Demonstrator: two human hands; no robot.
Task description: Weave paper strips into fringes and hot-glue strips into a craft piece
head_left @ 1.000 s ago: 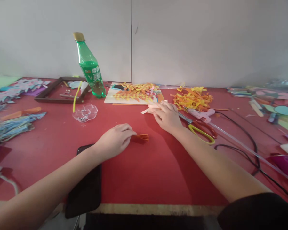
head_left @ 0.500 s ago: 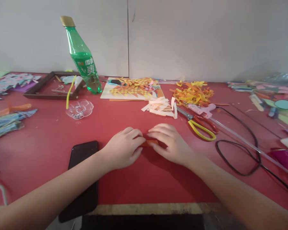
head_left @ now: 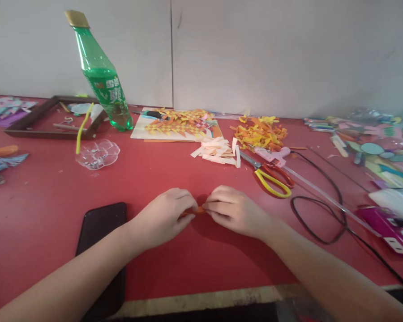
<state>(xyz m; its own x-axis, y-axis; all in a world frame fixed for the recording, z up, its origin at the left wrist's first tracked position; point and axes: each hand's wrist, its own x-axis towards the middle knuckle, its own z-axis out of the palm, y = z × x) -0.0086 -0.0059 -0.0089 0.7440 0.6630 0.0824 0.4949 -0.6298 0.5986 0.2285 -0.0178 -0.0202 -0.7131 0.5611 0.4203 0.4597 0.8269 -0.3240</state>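
Between my two hands is a small orange paper strip, mostly covered by fingers. My left hand pinches its left end between thumb and fingertips. At the other end, the fingers of my right hand are closed on the strip. Both hands are low over the red table. Just beyond them lies a pile of pale pink paper strips. A heap of orange and yellow paper pieces sits behind it, beside scissors with one yellow and one red handle.
A black phone lies under my left forearm. Farther back stand a green bottle, a clear flower-shaped dish and a brown frame. Right of the scissors are a pink glue gun, its black cord and a magenta power strip.
My fingers have closed in on the orange strip, leaving less of it showing. My right hand has drawn nearer to my left. The whole view has shifted slightly to the right.
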